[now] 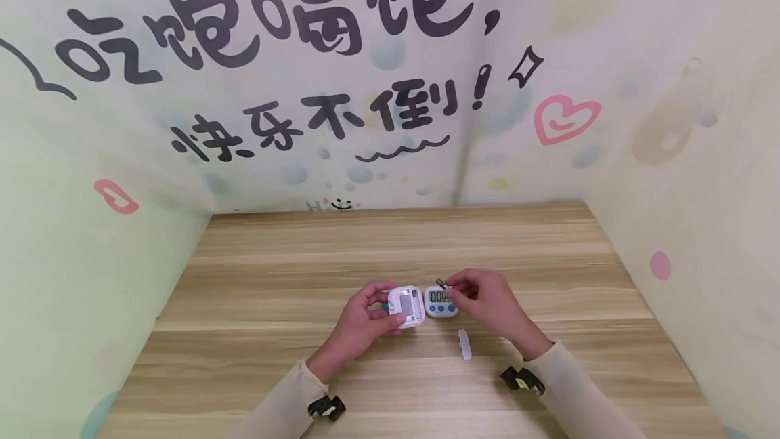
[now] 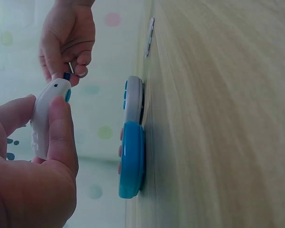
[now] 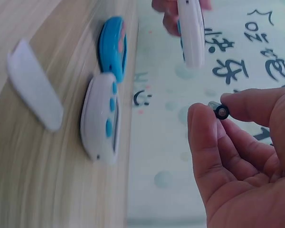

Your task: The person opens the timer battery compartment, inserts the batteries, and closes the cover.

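My left hand (image 1: 356, 322) holds a white digital timer (image 1: 416, 316) by its edges, its back turned up and its battery slot uncovered. Between thumb and fingers of my right hand (image 1: 492, 298) is a small cylindrical battery (image 3: 221, 111), dark with a metal end. That battery is beside the timer's right side, apart from it as seen in the right wrist view. Below it, a second white timer (image 1: 433, 309) with blue buttons lies face up on the table. The slim white battery cover (image 1: 465, 345) lies nearer to me.
A blue timer (image 2: 131, 161) with pinkish buttons rests beside the second white timer, mostly hidden by my left hand in the head view. The wood-grain table (image 1: 292, 242) meets printed walls (image 1: 390, 181) at the back and sides.
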The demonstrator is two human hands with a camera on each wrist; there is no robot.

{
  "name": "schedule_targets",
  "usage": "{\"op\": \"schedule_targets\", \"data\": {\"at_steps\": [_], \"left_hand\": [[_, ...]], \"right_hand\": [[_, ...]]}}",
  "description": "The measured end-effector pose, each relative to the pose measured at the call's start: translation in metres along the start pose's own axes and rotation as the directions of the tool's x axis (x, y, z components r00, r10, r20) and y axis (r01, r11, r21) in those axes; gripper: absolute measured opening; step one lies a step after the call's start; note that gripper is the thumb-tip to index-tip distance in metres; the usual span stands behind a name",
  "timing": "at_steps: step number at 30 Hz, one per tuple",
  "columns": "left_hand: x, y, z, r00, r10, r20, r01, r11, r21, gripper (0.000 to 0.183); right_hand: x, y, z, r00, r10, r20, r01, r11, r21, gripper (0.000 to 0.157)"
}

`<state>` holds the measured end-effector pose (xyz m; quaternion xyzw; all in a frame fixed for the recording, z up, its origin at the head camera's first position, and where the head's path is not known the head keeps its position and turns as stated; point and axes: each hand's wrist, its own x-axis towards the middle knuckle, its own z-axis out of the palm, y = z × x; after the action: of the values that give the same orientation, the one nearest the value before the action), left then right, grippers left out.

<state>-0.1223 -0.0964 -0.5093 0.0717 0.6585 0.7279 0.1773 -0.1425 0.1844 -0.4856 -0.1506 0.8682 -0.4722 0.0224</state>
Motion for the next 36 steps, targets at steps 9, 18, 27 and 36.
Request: {"op": "schedule_targets", "data": {"at_steps": [9, 18, 27, 36], "left_hand": [[0.001, 0.001, 0.004, 1.0, -0.004, -0.006, 0.003, 1.0, -0.016, 0.062], [0.0, 0.003, 0.006, 1.0, -0.003, -0.003, 0.003, 1.0, -0.014, 0.064], [0.001, 0.001, 0.004, 1.0, -0.013, -0.021, 0.013, 1.0, -0.027, 0.062], [0.0, 0.0, 0.0, 1.0, -0.008, 0.018, 0.009, 0.998, -0.067, 0.061]], "right_hand": [[-0.007, -0.022, 0.015, 0.997, -0.068, 0.032, 0.067, 0.998, 0.018, 0.01], [-0.012, -0.031, 0.034, 0.989, -0.148, 0.018, 0.149, 0.988, -0.046, 0.011], [-0.015, -0.031, 0.039, 0.968, -0.247, 0.049, 0.251, 0.961, -0.115, 0.023], [-0.013, -0.023, 0.034, 0.963, -0.26, 0.073, 0.264, 0.963, -0.047, 0.036]]}}
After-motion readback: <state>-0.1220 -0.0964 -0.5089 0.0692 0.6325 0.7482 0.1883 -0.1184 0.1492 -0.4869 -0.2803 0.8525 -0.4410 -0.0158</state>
